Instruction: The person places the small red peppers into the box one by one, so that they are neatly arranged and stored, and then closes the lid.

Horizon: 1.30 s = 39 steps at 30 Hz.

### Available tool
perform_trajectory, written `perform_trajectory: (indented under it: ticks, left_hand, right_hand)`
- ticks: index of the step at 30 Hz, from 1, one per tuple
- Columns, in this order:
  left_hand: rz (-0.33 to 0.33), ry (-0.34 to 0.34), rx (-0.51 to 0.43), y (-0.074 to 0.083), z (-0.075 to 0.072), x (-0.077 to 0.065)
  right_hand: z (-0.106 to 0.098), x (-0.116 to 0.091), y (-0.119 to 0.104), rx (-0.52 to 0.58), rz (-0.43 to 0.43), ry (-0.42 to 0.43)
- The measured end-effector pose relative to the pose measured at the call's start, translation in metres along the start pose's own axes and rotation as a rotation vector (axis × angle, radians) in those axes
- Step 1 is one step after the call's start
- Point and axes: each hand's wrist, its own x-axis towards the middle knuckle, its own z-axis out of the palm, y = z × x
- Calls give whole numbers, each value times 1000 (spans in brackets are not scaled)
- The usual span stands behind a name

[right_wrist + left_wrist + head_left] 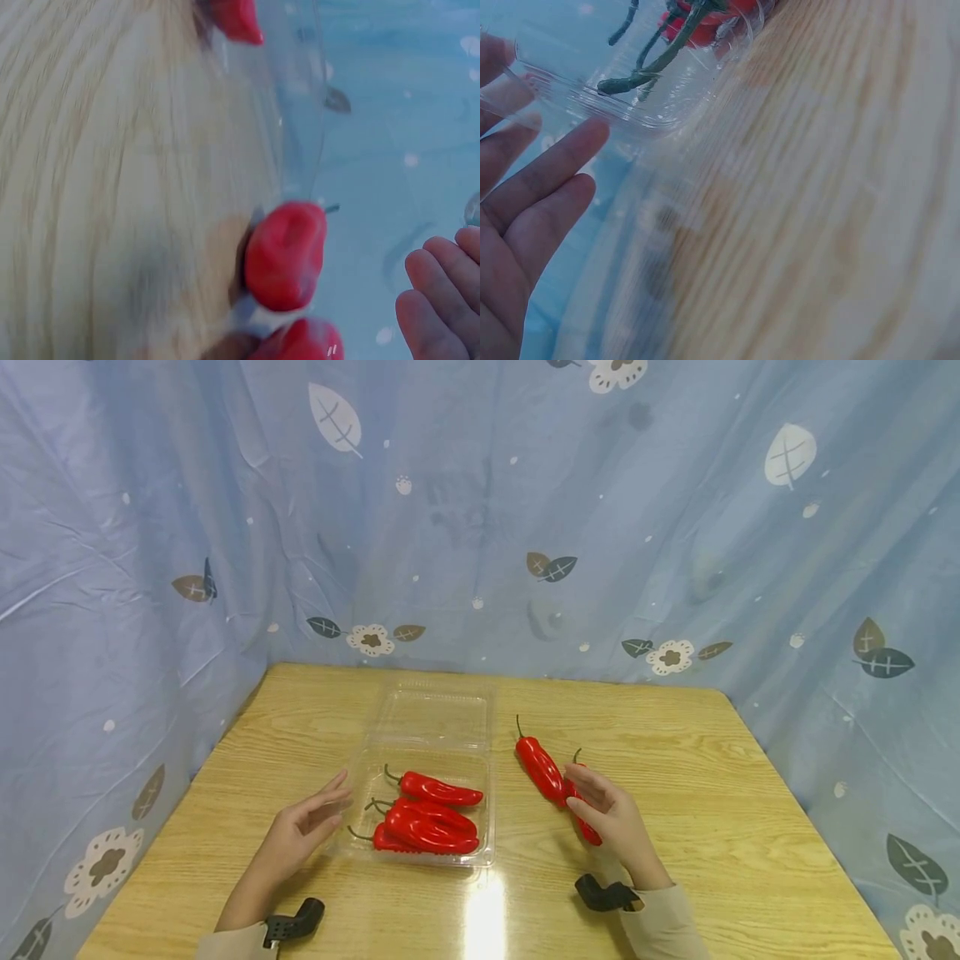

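Left hand [303, 827] unclenched beside clear plastic hinged box [431, 718]; can't tell contact. Right hand [613, 818] loose, grasping nothing, hides part of one of two long glossy red peppers [542, 768] on wood-grain counter [735, 827]. More red peppers [433, 828] overlap inside box, count unclear. Right wrist view crops right hand.

White glare streaks the tabletop [405, 914]; both wrist views are dimmer and blurred.
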Motion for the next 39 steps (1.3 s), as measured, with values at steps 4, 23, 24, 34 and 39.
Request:
perform_trajectory:
  ticks: [4,23,24,34,39]
  left_hand:
    - [2,11,-14,0,0,0]
    - [28,-1,-29,1,0,0]
    - [22,-3,-26,1,-1,0]
    - [28,15,-22,2,0,0]
    - [32,16,-25,2,0,0]
  right_hand:
    - [-6,-4,7,-30,25,47]
    - [-13,-20,31,-55,237,114]
    - [-11,-20,32,-58,248,112]
    - [-6,-18,43,-128,257,106]
    - [-3,-18,44,-157,248,99]
